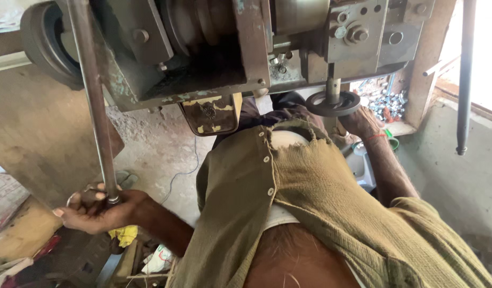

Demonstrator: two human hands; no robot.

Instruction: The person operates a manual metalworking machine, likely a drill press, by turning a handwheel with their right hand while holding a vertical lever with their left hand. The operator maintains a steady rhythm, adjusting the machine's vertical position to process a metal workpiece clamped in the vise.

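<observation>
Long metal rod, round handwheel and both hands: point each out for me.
metal rod (94, 101), head view, mid shaft.
handwheel (333, 103), head view, rim.
left hand (99, 210), head view, palm around the rod's lower end.
right hand (363, 124), head view, back of hand.

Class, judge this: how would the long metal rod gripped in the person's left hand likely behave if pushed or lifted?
The metal rod looks straight and solid, so probably stiff and fairly heavy. Its round, smooth surface may slip in the left hand. Being cylindrical, it would likely roll if laid flat.
</observation>
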